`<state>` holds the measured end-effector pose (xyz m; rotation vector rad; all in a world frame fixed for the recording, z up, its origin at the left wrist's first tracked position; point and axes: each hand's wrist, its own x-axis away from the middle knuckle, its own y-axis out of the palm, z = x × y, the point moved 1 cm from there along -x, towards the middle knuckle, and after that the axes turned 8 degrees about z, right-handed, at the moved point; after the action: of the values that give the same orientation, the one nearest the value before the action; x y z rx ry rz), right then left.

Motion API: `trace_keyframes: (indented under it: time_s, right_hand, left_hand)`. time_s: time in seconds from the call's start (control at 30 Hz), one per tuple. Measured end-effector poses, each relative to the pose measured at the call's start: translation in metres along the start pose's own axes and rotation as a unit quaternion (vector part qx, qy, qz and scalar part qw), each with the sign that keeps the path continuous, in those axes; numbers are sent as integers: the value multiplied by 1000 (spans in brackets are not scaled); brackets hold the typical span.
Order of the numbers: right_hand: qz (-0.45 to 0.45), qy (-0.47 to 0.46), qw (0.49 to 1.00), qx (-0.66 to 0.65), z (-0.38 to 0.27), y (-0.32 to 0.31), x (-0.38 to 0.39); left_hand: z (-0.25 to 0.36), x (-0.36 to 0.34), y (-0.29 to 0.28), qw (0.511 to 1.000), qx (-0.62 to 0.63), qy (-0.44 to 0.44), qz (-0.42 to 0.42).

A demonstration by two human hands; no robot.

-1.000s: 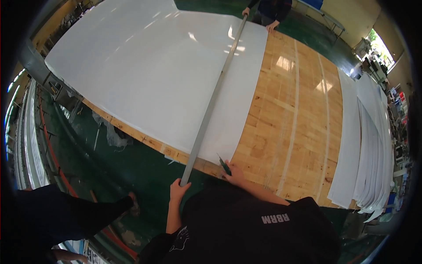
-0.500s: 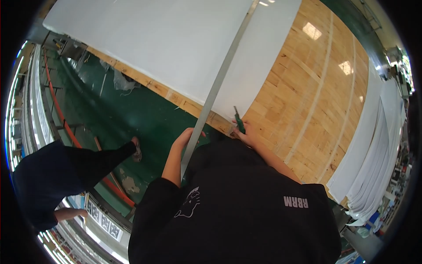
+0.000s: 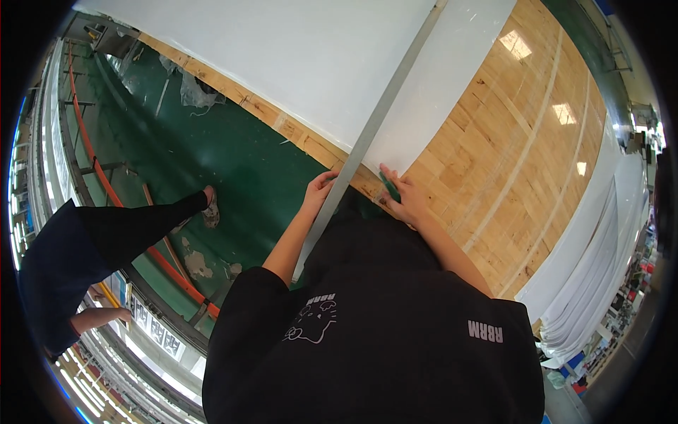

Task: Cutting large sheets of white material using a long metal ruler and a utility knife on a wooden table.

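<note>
A long grey metal straightedge [image 3: 367, 134] lies slantwise across a white sheet [image 3: 282, 63] on the wooden table. Its near end sticks out past the table's edge, toward my body. My left hand [image 3: 320, 194] is at the straightedge's left side by the table edge, fingers curled against it. In my right hand [image 3: 408, 201] is a green-handled utility knife [image 3: 389, 185], close to the sheet's near right corner. I cannot make out the blade at this moment.
The wooden tabletop [image 3: 487, 148] extends to the right, with a pile of white sheets [image 3: 583, 275] at its far side. On the left, another person [image 3: 92, 247] stands beside an orange hose-like line [image 3: 166, 265] over the green floor [image 3: 233, 162]. Crumpled clear plastic [image 3: 198, 92] lies under the table.
Both hands have moved up toward the table edge, the left further along the straightedge. The knife's blade, visible earlier, no longer shows. The view has shifted, and the other person has moved an arm.
</note>
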<state>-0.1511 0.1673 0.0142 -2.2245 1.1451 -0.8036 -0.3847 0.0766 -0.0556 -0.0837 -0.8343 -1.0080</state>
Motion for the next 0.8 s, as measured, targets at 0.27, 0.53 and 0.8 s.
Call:
trace_keyframes:
  time_s: [0.27, 0.53, 0.8]
  right_hand:
    - [-92, -120, 973, 176, -32, -11, -21]
    - [-157, -123, 962, 184, -35, -17, -33]
    - [-170, -154, 954, 192, -20, -19, -29]
  left_hand:
    - [12, 13, 10, 890, -406, 202, 54]
    - [12, 25, 35, 729, -556, 394, 63]
    - [-33, 30, 58, 743, -487, 422, 184]
